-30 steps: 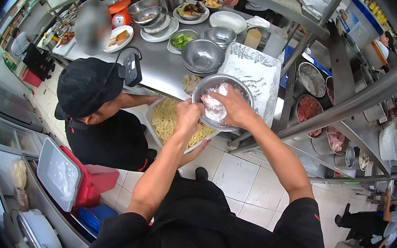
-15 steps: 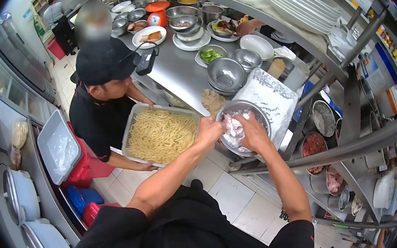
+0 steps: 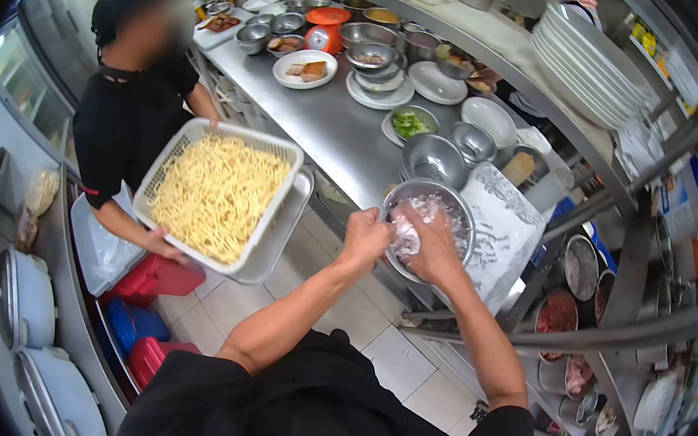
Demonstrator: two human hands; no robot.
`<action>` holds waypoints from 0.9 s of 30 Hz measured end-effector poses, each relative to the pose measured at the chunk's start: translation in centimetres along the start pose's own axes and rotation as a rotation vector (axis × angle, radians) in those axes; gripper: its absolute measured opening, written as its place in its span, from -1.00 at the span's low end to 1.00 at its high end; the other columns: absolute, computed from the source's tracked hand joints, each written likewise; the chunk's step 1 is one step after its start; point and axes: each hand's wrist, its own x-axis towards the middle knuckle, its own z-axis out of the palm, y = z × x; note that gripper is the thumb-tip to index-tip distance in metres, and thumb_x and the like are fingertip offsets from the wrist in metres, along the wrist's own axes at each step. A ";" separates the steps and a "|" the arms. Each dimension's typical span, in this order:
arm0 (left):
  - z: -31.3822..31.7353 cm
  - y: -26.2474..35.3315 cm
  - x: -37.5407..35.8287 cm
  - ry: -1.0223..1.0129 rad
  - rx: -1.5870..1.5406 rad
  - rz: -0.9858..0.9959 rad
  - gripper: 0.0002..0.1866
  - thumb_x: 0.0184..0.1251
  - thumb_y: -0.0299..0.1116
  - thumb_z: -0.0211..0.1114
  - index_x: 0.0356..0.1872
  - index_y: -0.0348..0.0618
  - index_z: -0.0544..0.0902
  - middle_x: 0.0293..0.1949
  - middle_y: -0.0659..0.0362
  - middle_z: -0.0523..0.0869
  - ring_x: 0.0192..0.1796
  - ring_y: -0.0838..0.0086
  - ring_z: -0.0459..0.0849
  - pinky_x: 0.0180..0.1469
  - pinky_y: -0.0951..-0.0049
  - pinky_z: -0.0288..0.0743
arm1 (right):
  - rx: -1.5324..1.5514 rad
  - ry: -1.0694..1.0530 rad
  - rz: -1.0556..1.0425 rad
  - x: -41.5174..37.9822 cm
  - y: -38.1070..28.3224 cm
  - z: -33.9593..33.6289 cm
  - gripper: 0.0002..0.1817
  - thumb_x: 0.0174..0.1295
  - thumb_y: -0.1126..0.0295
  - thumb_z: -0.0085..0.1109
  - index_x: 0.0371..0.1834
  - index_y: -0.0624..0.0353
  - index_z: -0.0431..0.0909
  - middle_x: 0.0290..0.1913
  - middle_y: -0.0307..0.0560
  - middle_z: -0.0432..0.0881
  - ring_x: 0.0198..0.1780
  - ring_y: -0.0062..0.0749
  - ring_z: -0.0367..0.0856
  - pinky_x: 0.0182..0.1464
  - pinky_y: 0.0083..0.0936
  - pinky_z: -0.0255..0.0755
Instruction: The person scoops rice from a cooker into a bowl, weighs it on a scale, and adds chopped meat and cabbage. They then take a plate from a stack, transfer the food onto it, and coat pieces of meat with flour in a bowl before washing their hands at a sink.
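Observation:
A steel mixing bowl sits in front of me at the counter's edge, tilted slightly toward me. My left hand is closed on its left rim. Inside the bowl are pale pink pieces dusted with white powder, apparently floured meat. My right hand is down in the bowl, its fingers curled around some of these pieces; the fingertips are partly hidden. Just beyond the bowl's right side lies a tray coated with white powder. Behind the bowl stand stacked empty steel bowls.
To my left a co-worker holds a white basket of noodles, with a metal tray beneath it. Plates and bowls of food crowd the steel counter. A shelf with stacked plates overhangs it. Metal rails run at right.
The co-worker has turned and moved left with the noodle basket, which is now raised and tilted. My right hand has shifted left within the bowl. My left hand stays on the rim.

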 end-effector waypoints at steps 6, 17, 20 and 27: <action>-7.5 0.5 1.8 0.140 0.077 0.001 -0.94 -0.15 -0.60 0.12 -0.56 -0.33 0.50 -0.69 0.17 0.48 -0.76 0.52 0.38 -0.78 0.51 0.23 | 0.226 -0.132 -0.139 7.7 -2.1 7.3 -0.55 -0.27 0.39 0.28 -0.16 0.15 0.56 -0.11 0.23 0.49 -0.05 0.08 0.50 -0.06 -0.17 0.42; -24.4 4.7 11.7 0.347 -0.095 0.011 -0.88 -0.27 -0.64 0.11 -0.57 -0.32 0.51 -0.67 0.18 0.50 -0.73 0.56 0.39 -0.76 0.53 0.22 | 0.095 -0.412 -0.445 23.6 -14.1 13.6 -0.39 -0.29 0.38 0.27 0.00 0.06 0.41 -0.04 0.37 0.38 -0.08 0.25 0.48 0.01 -0.10 0.41; -27.6 5.5 15.3 0.366 -0.034 0.027 -0.88 -0.23 -0.64 0.08 -0.55 -0.34 0.52 -0.66 0.18 0.51 -0.74 0.56 0.41 -0.76 0.55 0.25 | 0.068 -0.334 -0.296 28.8 -17.5 15.4 -0.50 -0.24 0.47 0.22 -0.08 0.10 0.46 -0.07 0.29 0.42 -0.08 0.19 0.47 -0.05 -0.10 0.39; -34.5 10.5 24.3 0.422 -0.163 0.057 -0.86 -0.23 -0.64 0.05 -0.53 -0.38 0.50 -0.66 0.16 0.50 -0.75 0.52 0.40 -0.79 0.51 0.26 | 0.149 -0.101 -0.226 37.0 -23.6 16.7 -0.39 -0.23 0.51 0.21 0.05 0.12 0.35 -0.21 0.22 0.50 -0.09 0.18 0.47 -0.10 -0.08 0.39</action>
